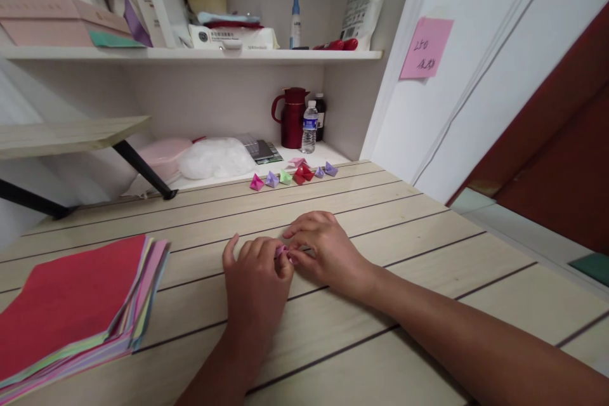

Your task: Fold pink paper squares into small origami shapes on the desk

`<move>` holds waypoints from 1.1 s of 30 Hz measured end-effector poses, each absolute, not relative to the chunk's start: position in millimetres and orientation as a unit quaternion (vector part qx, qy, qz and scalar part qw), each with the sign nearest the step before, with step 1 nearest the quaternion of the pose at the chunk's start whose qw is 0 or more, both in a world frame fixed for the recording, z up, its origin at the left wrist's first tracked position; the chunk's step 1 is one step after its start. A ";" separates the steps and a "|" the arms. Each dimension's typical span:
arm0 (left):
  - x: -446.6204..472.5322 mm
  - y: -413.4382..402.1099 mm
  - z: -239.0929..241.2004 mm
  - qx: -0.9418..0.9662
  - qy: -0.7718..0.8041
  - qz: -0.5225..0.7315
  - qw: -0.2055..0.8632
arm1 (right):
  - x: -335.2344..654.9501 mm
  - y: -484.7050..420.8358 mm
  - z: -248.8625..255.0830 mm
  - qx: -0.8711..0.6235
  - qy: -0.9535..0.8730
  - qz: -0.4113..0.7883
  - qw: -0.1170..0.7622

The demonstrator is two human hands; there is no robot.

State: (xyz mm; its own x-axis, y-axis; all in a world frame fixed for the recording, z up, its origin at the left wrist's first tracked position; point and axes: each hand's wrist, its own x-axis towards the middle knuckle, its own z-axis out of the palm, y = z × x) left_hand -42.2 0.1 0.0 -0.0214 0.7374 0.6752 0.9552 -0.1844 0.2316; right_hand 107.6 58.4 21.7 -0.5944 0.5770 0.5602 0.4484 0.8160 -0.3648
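Note:
Between my two hands, just above the wooden table (pixel 361 336), is a small folded piece of pink-purple paper (pixel 281 252), mostly hidden by fingers. My left hand (pixel 257 273) pinches it between thumb and index finger, with its little finger raised. From the right, my right hand (pixel 323 247) pinches the same paper with thumb and fingertips. Farther back on the table stands a row of small folded paper pieces: a magenta one (pixel 257 183), a lilac one (pixel 272 179), a green one (pixel 285 177), a red one (pixel 302 174) and several others.
A stack of coloured paper sheets (pixel 80 292) lies at the left, red on top. Behind the table are a dark red jug (pixel 294 117), a water bottle (pixel 309 127) and a clear plastic bag (pixel 216 158). A small raised stand (pixel 71 134) is at the far left.

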 end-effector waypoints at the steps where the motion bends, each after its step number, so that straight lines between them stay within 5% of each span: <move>1: -42.1 -0.6 0.5 -0.678 -0.624 -0.358 0.151 | 107.7 58.2 21.8 -0.286 -0.890 0.085 0.344; 15: -61.0 14.6 -5.6 -0.612 -0.608 -0.503 -0.047 | 111.0 61.3 26.7 -0.272 -0.906 0.025 0.325; 24: -51.7 4.7 -6.8 -0.702 -0.579 -0.398 0.122 | 112.1 64.6 26.3 -0.236 -0.921 -0.035 0.308; 33: -53.2 7.5 -9.0 -0.693 -0.598 -0.392 0.094 | 111.2 65.9 21.4 -0.231 -0.926 -0.033 0.298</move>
State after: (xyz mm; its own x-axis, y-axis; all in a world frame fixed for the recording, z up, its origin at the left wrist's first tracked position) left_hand -53.2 7.5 -9.0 -0.0209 0.7551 0.6553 0.9023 -0.2680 0.3376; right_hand 111.2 65.9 21.4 -0.7153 0.4075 0.5677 0.4474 0.8911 -0.0759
